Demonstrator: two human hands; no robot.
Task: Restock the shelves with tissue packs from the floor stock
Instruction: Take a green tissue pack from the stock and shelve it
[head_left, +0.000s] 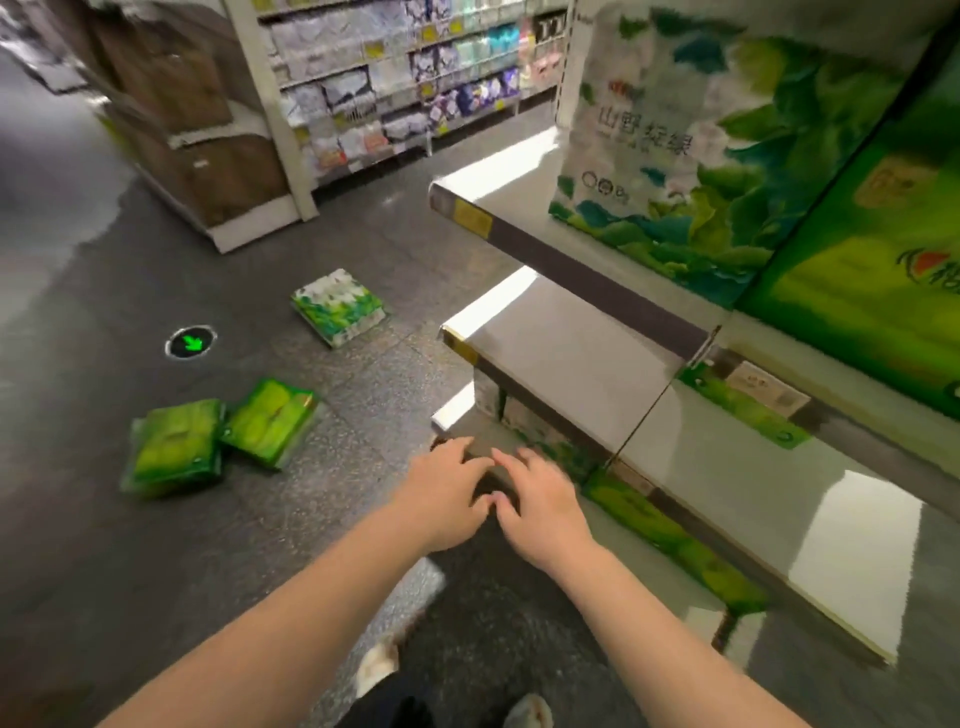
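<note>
Shop aisle w/ dark speckled floor (363, 249), white shelving running up the right side of the frame and more stocked racks (405, 73) far off at the top.

Both hands are out front at lower centre, empty. Left hand (441, 499) and right hand (540, 506) sit side by side, thumbs nearly touching, fingers spread and loosely bent, gripping nothing. They hover just by the corner of the lowest shelf (519, 441).

Floor stock: two green packs (218, 436) touching each other at mid left, plus a white-and-green pack (337, 306) lying further up, apart from those two. All three are well clear of the hands.

What could go wrong imo:
- frame is smeared, so the head's prob swinging; reaching blind could clip the shelf edge
- soft plastic wrap is slippery, a one-handed grab on a pack may slide out
- packs lie in the walkway, easy to step on, feet are at bottom centre

Containers-wise: upper shelf (519, 208) holds a tall white-and-green pack (675, 156) w/ a bright green pack (872, 260) beside it at right, lots of bare board left of them. Middle shelf (571, 353) looks mostly bare. Lowest level has green packs (665, 530) along its front; can't tell how many.
</note>
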